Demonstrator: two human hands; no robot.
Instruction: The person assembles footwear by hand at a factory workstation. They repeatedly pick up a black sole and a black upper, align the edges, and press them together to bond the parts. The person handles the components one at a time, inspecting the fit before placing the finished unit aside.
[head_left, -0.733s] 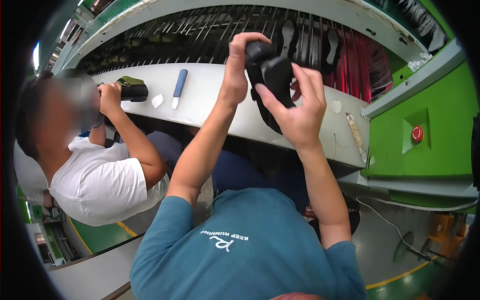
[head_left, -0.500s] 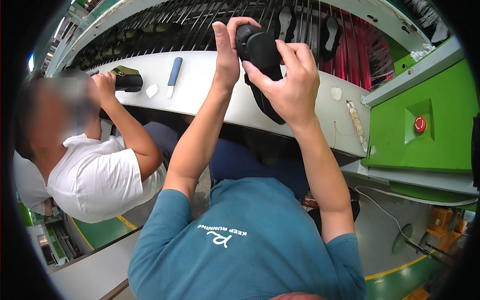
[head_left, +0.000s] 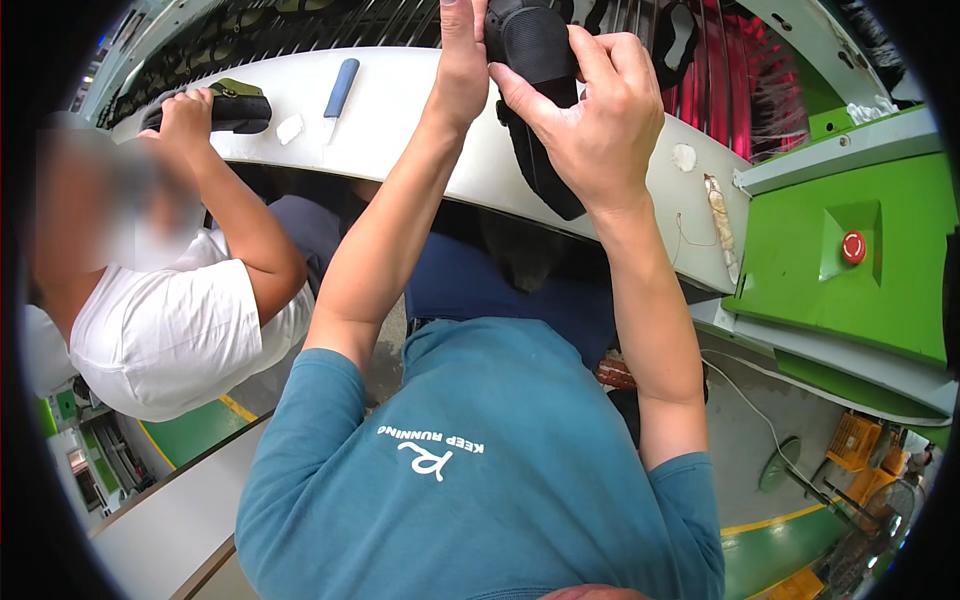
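A black shoe (head_left: 538, 48) is held up at the top of the view, over the far side of the white worktable. My right hand (head_left: 612, 125) grips it from the right, thumb underneath and fingers bent along its edge. On the other side my left hand (head_left: 463, 75) presses against it; the picture's upper edge cuts off some of its fingers. From the shoe a long black flap or strap (head_left: 548, 165) hangs toward the table's near edge.
The white worktable (head_left: 400, 110) carries a blue-handled knife (head_left: 342, 98), white scraps and a wrapped stick (head_left: 720, 225). Beyond lies a roller conveyor with soles (head_left: 678, 42). At left a co-worker's hand (head_left: 187, 115) holds a green-and-black shoe (head_left: 238, 108). A green machine (head_left: 800, 290) stands right.
Both hands and the shoe have moved up in the picture, and the shoe shows a broader ribbed face. The whole view has shifted slightly. The co-worker's shoe sits further left.
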